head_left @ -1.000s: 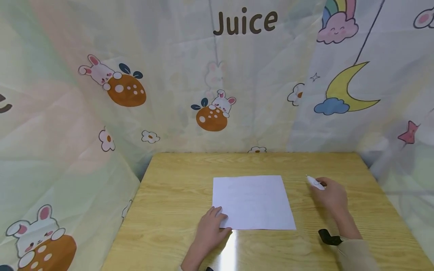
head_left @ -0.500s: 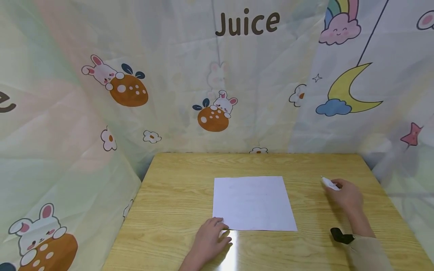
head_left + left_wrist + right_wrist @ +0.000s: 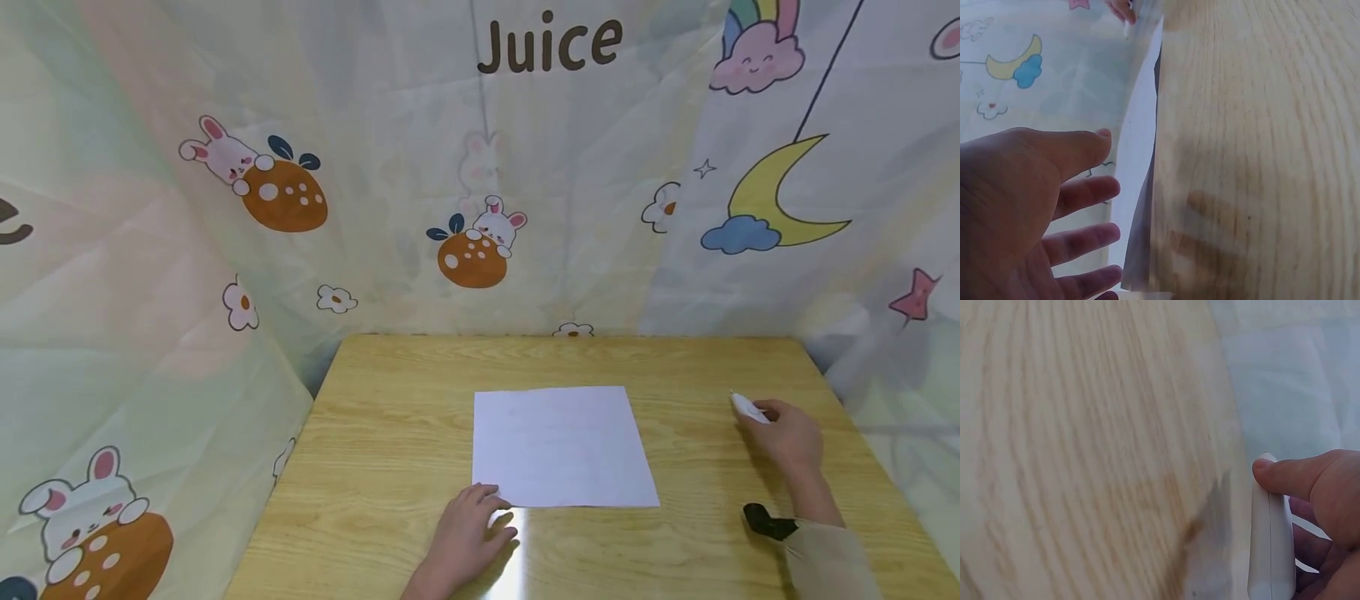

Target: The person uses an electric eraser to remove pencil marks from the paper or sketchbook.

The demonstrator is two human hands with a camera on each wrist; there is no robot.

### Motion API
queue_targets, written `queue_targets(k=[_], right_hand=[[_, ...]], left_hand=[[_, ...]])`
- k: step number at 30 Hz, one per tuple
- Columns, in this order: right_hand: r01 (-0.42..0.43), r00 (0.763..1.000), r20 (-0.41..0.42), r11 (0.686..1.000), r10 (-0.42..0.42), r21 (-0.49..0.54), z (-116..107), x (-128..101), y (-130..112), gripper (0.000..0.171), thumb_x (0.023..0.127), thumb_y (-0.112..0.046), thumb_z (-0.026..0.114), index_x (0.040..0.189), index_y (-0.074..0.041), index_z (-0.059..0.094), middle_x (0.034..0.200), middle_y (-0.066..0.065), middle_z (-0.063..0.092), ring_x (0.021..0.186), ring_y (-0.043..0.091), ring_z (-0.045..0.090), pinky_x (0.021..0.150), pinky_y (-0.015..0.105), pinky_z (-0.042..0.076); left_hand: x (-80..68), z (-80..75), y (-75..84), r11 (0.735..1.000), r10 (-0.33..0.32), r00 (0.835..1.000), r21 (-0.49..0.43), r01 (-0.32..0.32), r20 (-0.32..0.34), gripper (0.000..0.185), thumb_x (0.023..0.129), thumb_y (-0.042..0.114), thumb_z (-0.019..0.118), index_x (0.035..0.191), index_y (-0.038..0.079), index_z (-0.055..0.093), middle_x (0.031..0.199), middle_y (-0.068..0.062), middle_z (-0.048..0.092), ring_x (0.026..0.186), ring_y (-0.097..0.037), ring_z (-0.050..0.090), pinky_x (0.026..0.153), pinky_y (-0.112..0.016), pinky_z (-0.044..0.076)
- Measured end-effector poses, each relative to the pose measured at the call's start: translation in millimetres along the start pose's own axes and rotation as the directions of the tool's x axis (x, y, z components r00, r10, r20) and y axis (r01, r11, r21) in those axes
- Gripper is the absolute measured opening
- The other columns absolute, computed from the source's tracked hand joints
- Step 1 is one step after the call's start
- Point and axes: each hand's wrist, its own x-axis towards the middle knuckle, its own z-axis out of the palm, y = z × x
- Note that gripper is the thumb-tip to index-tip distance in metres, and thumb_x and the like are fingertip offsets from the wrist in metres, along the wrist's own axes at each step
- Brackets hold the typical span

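A blank white sheet of paper [image 3: 566, 446] lies on the wooden table. At its near left corner is my left hand [image 3: 468, 533], fingers spread and loosely bent, holding nothing. In the left wrist view the paper's near edge [image 3: 1138, 134] curls up off the wood beside the fingertips. To the right of the paper, my right hand [image 3: 787, 437] grips a slim white plastic tool with a thin pointed tip [image 3: 750, 409]. The right wrist view shows the thumb pressed along its smooth, seamed body [image 3: 1270, 544], fingers behind; its exact kind I cannot tell.
The light wooden table [image 3: 375, 467] meets a printed cloth backdrop [image 3: 375, 167] at the back, with more cloth at both sides. A black strap piece [image 3: 768, 522] sits at my right wrist, by a beige sleeve [image 3: 828, 554].
My right hand has moved right, away from the paper, with the white tool. The left hand has drawn slightly back toward me from the paper's corner.
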Motion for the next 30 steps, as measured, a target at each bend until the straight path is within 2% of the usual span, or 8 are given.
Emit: queue_targets(k=[3,11,19,24,30], right_hand=[[-0.008,1.000,-0.017,1.000,0.008,-0.004,-0.5,0.4,5.7,0.048,0.089,-0.030,0.069,0.116,0.009,0.062,0.105,0.031,0.062,0.087,0.044,0.058,0.063,0.046,0.045],[-0.051,0.998,-0.020,0.999,0.051,0.006,1.1,0.1,14.3,0.050,0.088,-0.031,0.070,0.117,0.009,0.062,0.109,0.031,0.062,0.092,0.045,0.058,0.068,0.049,0.045],[-0.043,0.999,-0.031,0.999,0.043,-0.007,10.7,-4.2,9.7,0.048,0.087,-0.029,0.071,0.114,0.009,0.062,0.102,0.029,0.064,0.084,0.041,0.060,0.061,0.041,0.044],[-0.049,0.998,-0.036,0.999,0.050,0.012,13.7,-3.5,7.2,0.051,0.089,-0.031,0.068,0.118,0.010,0.060,0.104,0.029,0.063,0.087,0.042,0.059,0.063,0.042,0.043],[-0.081,0.996,-0.021,0.996,0.082,0.019,13.1,-5.1,9.8,0.052,0.090,-0.031,0.067,0.119,0.011,0.059,0.112,0.031,0.061,0.093,0.045,0.057,0.068,0.046,0.043]], left_hand=[[0.8,1.5,-0.9,1.000,0.008,1.000,0.013,-0.008,-0.005,0.027,0.086,0.039,0.072,0.105,0.020,0.070,0.122,-0.005,0.062,0.116,-0.027,0.056,0.093,-0.048,0.047],[1.0,2.7,-3.8,1.000,-0.010,0.999,0.020,0.009,0.052,0.038,0.086,0.040,0.072,0.116,0.017,0.067,0.126,-0.009,0.059,0.121,-0.033,0.053,0.100,-0.048,0.043],[-1.1,4.7,-11.7,0.998,-0.053,0.999,0.045,0.052,0.006,0.049,0.084,0.039,0.073,0.127,0.018,0.063,0.134,-0.013,0.053,0.126,-0.042,0.045,0.100,-0.056,0.040],[3.4,0.7,-17.4,0.995,-0.081,0.997,0.049,0.081,-0.016,0.050,0.083,0.039,0.075,0.127,0.018,0.062,0.138,-0.015,0.049,0.127,-0.046,0.041,0.098,-0.059,0.040],[7.1,-2.5,-25.4,0.991,-0.121,0.993,0.057,0.120,-0.001,0.051,0.084,0.039,0.074,0.128,0.016,0.062,0.138,-0.018,0.049,0.127,-0.049,0.040,0.095,-0.064,0.040]])
